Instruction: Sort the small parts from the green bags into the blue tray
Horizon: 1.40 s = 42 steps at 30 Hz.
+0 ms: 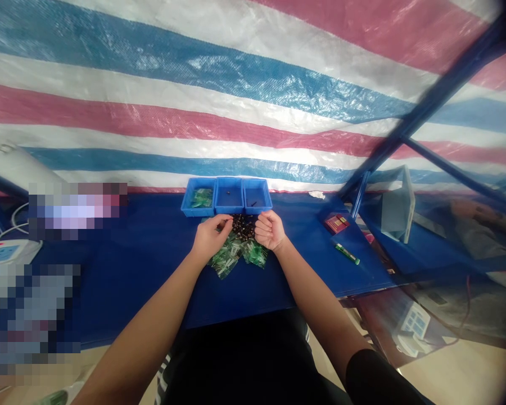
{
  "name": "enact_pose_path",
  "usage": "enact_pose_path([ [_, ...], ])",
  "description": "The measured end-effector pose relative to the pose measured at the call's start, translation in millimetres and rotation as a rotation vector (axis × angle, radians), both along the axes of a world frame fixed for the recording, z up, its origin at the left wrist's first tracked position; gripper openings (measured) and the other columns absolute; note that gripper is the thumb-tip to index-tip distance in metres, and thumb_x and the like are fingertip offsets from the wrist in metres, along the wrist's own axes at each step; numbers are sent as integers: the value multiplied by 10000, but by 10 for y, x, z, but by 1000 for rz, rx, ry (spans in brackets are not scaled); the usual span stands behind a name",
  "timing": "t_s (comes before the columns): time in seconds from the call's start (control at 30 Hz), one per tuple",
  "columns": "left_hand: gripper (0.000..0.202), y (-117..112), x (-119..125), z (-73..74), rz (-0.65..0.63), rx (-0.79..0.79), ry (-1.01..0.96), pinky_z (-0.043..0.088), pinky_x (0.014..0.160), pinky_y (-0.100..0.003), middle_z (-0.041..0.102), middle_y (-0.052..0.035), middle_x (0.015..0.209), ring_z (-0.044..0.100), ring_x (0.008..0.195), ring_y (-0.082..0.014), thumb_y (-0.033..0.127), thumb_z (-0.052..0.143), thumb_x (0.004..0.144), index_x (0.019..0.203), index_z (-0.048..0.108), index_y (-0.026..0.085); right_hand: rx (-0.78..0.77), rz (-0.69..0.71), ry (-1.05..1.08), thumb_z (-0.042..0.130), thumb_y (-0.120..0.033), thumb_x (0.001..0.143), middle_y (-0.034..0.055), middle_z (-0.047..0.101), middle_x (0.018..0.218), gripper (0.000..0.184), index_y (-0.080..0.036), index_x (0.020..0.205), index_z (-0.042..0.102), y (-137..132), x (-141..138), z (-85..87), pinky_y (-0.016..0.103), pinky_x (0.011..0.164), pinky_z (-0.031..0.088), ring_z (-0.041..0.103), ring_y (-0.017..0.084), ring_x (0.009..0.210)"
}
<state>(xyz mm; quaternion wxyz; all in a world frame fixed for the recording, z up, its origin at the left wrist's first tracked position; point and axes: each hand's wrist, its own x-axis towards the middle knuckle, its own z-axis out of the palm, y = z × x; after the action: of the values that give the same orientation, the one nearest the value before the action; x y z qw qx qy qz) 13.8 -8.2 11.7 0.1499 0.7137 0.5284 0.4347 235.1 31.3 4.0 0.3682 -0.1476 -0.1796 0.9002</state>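
My left hand [212,237] is over the left side of a heap of small dark pieces [243,225], thumb and fingertips pinched together. My right hand [270,230] is curled closed at the heap's right side. Anything inside either hand is hidden or too small to make out. Clear green-tinted packets [226,257] with thin pieces inside lie between my wrists, partly under my left hand. Just beyond stand three joined blue bins: the left bin [197,212] has green packets, the middle bin [229,210] a tiny piece, the right bin [258,210] a few dark pieces.
The blue table [143,264] runs under everything, against a striped tarp [219,121]. To the right lie a red box [336,223] and a green tube-like item [347,254], near a blue metal frame post [360,194]. A white device [8,256] is at far left.
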Motion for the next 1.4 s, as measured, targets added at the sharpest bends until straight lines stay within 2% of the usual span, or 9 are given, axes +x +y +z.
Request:
enact_pose_path([
  [0.07,286,-1,3,-2,5,0,-4,464,605,-225,647,-3,714,600,640,-129,414,533,914,996,711,205,-28,16,20,452,-264,879,-86,190,422,475,-204,530,134,22,-18,-17,148,327,147,123,49,345],
  [0.47,294,9,-2,-18,-11,4,6,461,607,-226,649,-9,730,597,649,-131,418,522,918,997,704,201,-127,-97,-1,454,-220,880,-101,184,424,463,-212,556,123,97,-9,-41,149,318,122,124,41,339],
  [0.7,306,5,12,-18,10,13,4,467,603,-220,644,-6,707,595,635,-128,432,517,916,989,708,204,-129,-130,-51,478,-226,880,-107,191,419,473,-213,562,128,104,-18,-42,141,314,130,127,40,336],
  [0.97,288,6,-2,-7,-10,9,1,461,606,-227,639,-4,719,586,639,-125,415,526,916,999,704,204,-85,-93,-19,463,-243,895,-98,194,434,469,-209,562,135,76,-7,20,149,325,119,123,41,346],
  [1.17,292,11,10,-26,5,9,-8,464,614,-225,646,0,713,592,638,-125,421,524,913,991,705,205,-43,-137,40,484,-271,907,-95,213,455,471,-210,582,149,-57,-133,98,128,327,144,146,41,361],
  [1.4,285,10,4,-19,5,4,-6,474,629,-228,659,-4,735,602,647,-125,413,535,906,997,706,203,-121,-34,92,487,-244,903,-95,201,461,456,-218,588,159,-54,-247,39,109,304,122,162,45,374],
])
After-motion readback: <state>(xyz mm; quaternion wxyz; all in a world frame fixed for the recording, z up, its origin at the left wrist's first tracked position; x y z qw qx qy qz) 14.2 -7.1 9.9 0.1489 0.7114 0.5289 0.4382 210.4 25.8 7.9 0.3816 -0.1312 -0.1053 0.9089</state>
